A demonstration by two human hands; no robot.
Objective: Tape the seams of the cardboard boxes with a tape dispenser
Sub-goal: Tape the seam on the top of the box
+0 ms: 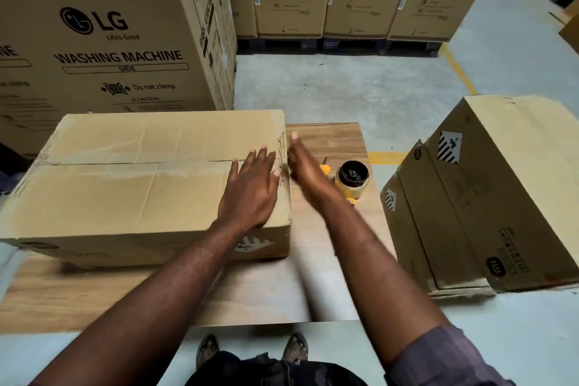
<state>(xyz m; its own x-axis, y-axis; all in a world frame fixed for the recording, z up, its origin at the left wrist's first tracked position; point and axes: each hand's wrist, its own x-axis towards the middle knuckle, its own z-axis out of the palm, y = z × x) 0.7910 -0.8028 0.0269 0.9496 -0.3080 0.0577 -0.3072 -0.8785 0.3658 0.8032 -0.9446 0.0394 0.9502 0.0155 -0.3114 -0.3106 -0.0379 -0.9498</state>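
- cardboard box sits centre-left of the frame on a wooden table, top seam running left to right
- the left hand lies flat on the box top near its right end, fingers straight and a bit spread
- the right hand is blurry, just off the box's right edge, fingers straight and together, gripping nothing
- yellow tape dispenser rests on the table right of centre, partly behind that hand

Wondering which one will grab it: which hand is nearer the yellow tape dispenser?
Right. The right hand hovers just left of the tape dispenser; the left hand lies flat on the cardboard box, farther left.
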